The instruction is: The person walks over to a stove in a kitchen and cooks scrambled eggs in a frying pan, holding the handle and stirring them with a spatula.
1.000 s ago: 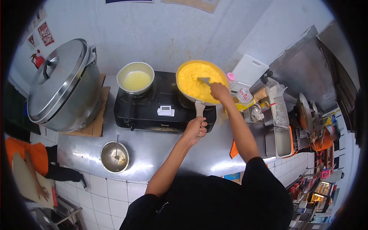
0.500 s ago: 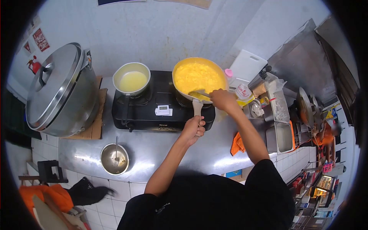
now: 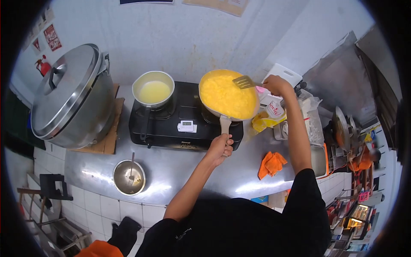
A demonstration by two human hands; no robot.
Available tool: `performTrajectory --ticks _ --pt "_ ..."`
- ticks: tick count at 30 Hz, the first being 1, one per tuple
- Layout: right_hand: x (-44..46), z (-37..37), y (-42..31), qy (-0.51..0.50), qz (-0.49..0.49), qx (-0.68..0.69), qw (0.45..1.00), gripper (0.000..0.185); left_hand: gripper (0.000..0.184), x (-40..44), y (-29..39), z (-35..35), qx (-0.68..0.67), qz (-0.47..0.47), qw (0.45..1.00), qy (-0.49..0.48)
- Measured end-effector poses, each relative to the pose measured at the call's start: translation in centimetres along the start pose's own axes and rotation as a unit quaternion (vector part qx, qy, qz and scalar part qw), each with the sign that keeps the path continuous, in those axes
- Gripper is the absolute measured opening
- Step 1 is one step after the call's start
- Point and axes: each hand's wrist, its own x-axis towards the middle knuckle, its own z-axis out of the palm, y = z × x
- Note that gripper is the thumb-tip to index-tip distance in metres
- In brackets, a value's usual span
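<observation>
My left hand (image 3: 221, 149) is closed around the handle of a pan (image 3: 225, 125) on the right burner of the black stove (image 3: 165, 133). Yellow, lumpy food (image 3: 227, 96) fills the pan. In my right hand (image 3: 277, 85), closed on its handle, is a slotted spatula (image 3: 243, 82), its blade over the food at the pan's upper right. A pot (image 3: 153, 89) of pale yellow liquid sits on the left burner. Between the burners lies a small white timer (image 3: 186, 126).
A large lidded metal cooker (image 3: 70, 96) stands on the left. Near the counter's front are a steel bowl (image 3: 129, 177) with a fork and an orange cloth (image 3: 272, 165). Metal containers (image 3: 317, 158) stand at the right. A person in orange (image 3: 100, 249) is at the lower left.
My right hand has moved up and right, lifting the spatula from the pan's near edge to its upper right. The person in orange has shifted right along the lower left.
</observation>
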Motion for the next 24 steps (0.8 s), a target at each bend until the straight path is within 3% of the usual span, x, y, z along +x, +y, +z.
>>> performTrajectory --ticks 2,6,7,10,14,17,20,24 --pt "0.1 -0.8 1.2 -0.035 0.069 0.073 0.994 0.030 0.013 -0.2 0.0 0.0 0.007 0.001 1.000 0.004" --pt "6.5 3.5 3.4 -0.054 0.078 0.041 0.995 0.035 0.012 -0.6 0.2 0.3 0.026 -0.005 1.000 0.015" --pt "9.1 4.9 3.7 -0.102 0.073 0.022 0.992 0.034 0.012 -0.6 0.3 0.4 0.029 -0.006 0.999 0.017" --pt "12.7 6.7 2.1 -0.097 -0.040 0.033 0.994 0.035 0.025 -0.4 0.2 0.2 0.032 -0.009 0.999 0.022" --pt "11.7 5.7 -3.4 -0.117 -0.096 0.061 0.987 0.035 0.025 -0.6 0.5 0.6 0.030 -0.020 0.999 0.024" --pt "11.3 7.8 -3.0 0.000 -0.256 -0.039 0.966 0.036 0.019 -0.5 0.3 0.2 0.030 -0.021 0.999 0.020" --pt "5.6 8.1 -3.5 -0.027 -0.264 -0.054 0.963 0.037 0.016 -0.6 0.5 0.5 0.035 -0.019 0.999 0.016" --pt "-2.9 7.0 -3.9 0.040 -0.201 -0.080 0.976 0.033 0.016 -0.7 0.5 0.5 0.033 -0.017 0.999 0.016"
